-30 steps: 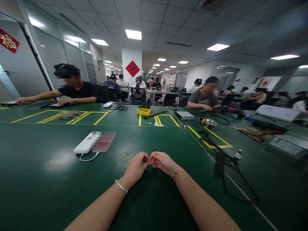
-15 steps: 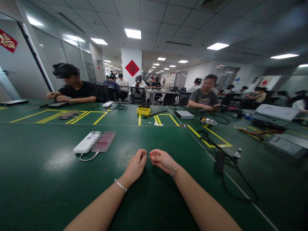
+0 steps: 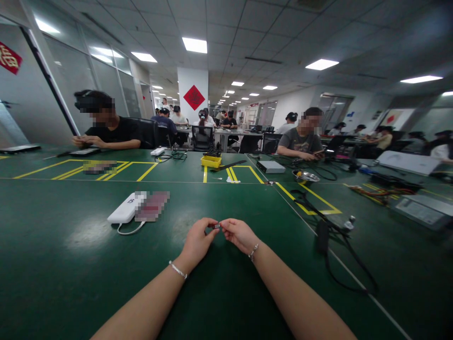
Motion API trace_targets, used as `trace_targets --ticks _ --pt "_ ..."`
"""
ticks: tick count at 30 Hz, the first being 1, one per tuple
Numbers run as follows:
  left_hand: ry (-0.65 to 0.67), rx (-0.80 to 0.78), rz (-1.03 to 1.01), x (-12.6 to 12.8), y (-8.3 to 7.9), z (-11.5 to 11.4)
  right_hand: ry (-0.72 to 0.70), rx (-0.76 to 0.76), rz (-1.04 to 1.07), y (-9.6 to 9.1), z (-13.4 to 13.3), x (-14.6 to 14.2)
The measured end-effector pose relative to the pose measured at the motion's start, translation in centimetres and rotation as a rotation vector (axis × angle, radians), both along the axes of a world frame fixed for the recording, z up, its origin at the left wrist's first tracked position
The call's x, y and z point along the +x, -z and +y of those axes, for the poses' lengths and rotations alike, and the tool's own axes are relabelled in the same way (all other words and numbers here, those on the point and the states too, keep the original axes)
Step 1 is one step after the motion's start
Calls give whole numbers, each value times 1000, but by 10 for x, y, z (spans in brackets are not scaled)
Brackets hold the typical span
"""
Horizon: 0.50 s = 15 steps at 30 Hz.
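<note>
My left hand (image 3: 200,239) pinches a small dark and silvery piece (image 3: 216,226) between thumb and fingertips; it is too small to name. Close on its right, my right hand (image 3: 239,234) has its fingers pressed together, the tips at the near end of that piece. Whether the right fingers hold something of their own is hidden. Both hands are just over the green table (image 3: 226,302), and a bracelet circles each wrist.
On the left lies a white power bank (image 3: 126,208) with a short cable. Further back stand a yellow bin (image 3: 211,162), a grey box (image 3: 271,167) and a metal bowl (image 3: 306,177). A black cable (image 3: 348,255) runs down the right. Two people sit across the table.
My hands have come together, fingertips now meeting at the small piece. It shows more plainly in the left fingers. An orange spot seen earlier in the right fingers no longer shows.
</note>
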<state>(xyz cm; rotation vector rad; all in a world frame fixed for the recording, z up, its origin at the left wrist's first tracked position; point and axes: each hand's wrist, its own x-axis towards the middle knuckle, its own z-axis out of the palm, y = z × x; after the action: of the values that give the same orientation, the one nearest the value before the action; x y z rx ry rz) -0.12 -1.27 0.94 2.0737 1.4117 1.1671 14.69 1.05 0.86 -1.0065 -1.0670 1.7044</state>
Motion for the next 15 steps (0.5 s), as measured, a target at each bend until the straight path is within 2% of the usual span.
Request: trace_targets --ticks 5,12,15 --pt "20 106 -2 1 -2 0 -20 -14 9 0 -4 -5" --pt "-24 106 29 3 -3 -2 7 -81 67 1 -3 -8" --pt "-28 103 19 3 -5 -4 -66 -128 130 1 -2 -3"
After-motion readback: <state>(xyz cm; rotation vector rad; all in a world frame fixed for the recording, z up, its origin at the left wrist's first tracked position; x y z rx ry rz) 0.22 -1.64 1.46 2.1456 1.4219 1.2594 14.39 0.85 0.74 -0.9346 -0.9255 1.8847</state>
